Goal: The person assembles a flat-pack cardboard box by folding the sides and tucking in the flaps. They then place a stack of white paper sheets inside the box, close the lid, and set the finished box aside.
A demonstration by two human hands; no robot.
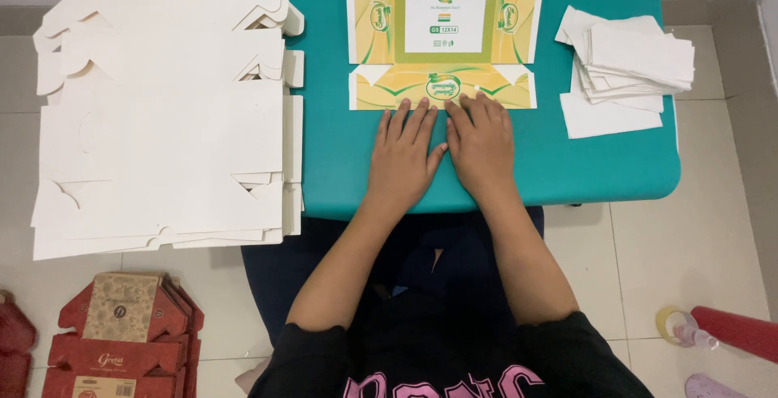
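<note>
A flat yellow and green cardboard box blank [446, 37] lies on the teal table [583, 163], its near flap folded toward me. My left hand [403, 155] and my right hand [480, 143] rest palm down side by side on the table. The fingers of both are spread, and their tips touch the near edge of that folded flap. Neither hand holds anything.
A tall stack of white unfolded box blanks [162, 106] covers the table's left end. A pile of white paper sheets [628, 70] sits at the right. Red flat boxes [121, 337] lie on the floor at the lower left. A tape roll [673, 323] lies on the floor at the lower right.
</note>
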